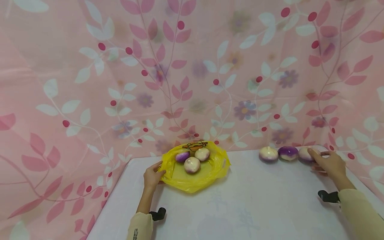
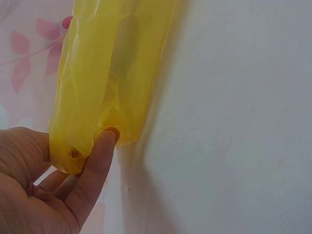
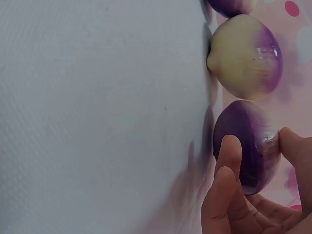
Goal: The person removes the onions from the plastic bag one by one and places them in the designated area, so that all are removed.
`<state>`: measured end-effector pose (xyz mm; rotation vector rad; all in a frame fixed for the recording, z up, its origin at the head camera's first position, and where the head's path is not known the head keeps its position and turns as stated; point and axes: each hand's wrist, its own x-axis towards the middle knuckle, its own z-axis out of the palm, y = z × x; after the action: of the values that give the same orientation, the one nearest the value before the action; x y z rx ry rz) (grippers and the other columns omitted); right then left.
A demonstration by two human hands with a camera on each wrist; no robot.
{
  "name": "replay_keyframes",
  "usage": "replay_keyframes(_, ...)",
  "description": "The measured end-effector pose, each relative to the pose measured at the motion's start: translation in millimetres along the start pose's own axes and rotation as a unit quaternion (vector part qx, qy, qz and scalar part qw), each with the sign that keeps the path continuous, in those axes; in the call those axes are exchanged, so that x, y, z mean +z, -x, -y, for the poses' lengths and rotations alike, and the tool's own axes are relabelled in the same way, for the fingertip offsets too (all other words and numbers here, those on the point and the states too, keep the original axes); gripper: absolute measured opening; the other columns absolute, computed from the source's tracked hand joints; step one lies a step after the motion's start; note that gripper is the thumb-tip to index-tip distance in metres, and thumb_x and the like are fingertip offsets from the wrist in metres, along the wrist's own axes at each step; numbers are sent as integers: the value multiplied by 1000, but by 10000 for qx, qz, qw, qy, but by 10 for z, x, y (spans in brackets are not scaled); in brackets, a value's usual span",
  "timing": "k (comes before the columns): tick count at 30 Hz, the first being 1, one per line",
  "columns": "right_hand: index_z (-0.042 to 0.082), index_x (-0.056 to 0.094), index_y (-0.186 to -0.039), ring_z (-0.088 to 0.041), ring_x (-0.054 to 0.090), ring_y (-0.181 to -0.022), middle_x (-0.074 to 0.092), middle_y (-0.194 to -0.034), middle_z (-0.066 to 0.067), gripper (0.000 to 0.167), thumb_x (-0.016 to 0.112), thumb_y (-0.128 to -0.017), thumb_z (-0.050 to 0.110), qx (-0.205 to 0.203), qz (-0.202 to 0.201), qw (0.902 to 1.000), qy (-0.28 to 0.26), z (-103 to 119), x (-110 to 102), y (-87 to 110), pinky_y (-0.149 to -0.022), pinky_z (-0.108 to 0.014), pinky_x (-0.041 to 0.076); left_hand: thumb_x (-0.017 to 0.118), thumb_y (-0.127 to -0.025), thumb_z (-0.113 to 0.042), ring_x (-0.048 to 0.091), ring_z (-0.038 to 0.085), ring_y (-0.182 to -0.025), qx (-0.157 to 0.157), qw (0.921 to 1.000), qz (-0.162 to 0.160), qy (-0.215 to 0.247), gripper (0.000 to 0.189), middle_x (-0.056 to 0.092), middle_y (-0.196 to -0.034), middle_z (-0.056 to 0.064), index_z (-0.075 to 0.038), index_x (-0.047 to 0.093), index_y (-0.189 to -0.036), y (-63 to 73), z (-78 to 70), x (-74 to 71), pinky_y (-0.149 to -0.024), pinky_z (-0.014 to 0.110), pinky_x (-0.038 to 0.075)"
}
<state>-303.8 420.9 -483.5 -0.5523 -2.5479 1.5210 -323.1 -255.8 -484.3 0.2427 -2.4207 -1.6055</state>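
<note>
My left hand (image 1: 152,176) pinches the left rim of a yellow plastic bag (image 1: 196,188), with thumb and fingers on the folded film (image 2: 112,63) in the left wrist view. Inside the bag lie three purple-and-white turnips, one mostly purple (image 1: 182,156) and two paler, including the front one (image 1: 192,165). At the far right of the table, my right hand (image 1: 333,165) grips the end turnip (image 3: 248,146) of a row of three. Its fingers lie on one side and the thumb on the other. Beside it sit a purple turnip (image 1: 288,153) and a pale turnip (image 1: 268,154).
A white-covered table (image 1: 240,190) carries everything, and its back edge meets a pink floral curtain (image 1: 192,83). The row of turnips stands close to that back edge. Black wrist mounts stick out from both sleeves, one by the left forearm (image 1: 142,203).
</note>
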Motion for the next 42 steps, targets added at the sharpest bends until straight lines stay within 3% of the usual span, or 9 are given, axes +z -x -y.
replay_keyframes(9,-20,25,-139,-21,69,-60,68,-66,-6,109,54,-86,71,187,-51,9994,294,-14,6,0,-52,-32,60,70,-88,-1,71,30,-82,-26,10000,17,-24,48,56,-132,29,-4,60,-135,11,-6,-2,-49,37,60)
replay_keyframes(24,-20,25,-139,-25,70,-58,70,-66,-14,100,49,-92,65,-439,-217,9937,1010,-14,-44,91,-50,-35,59,70,-88,-1,71,28,-80,-17,10000,11,-62,49,56,-132,29,-5,60,-136,20,17,10,-51,40,60)
replay_keyframes(33,-15,31,-140,-26,66,-53,68,-64,-14,94,47,-94,65,-703,-512,9838,1569,255,10,228,-45,-35,54,71,-88,-1,71,31,-83,-24,10000,-1,-55,50,56,-132,28,-6,60,-136,12,10,22,-52,40,60)
replay_keyframes(37,-13,36,-138,-26,66,-53,68,-73,-21,88,52,-93,61,-1003,-586,9824,1460,401,108,286,-45,-36,55,70,-88,-1,71,31,-82,-39,9999,0,-97,49,56,-133,29,-6,60,-136,14,1,22,-53,40,60)
replay_keyframes(42,-8,41,-139,-28,69,-59,70,-67,-11,84,56,-92,60,-1440,-302,9822,1165,592,339,375,-47,-37,58,70,-88,-1,71,31,-81,-64,9999,16,-78,49,55,-133,28,-6,60,-136,15,-5,21,-54,42,60)
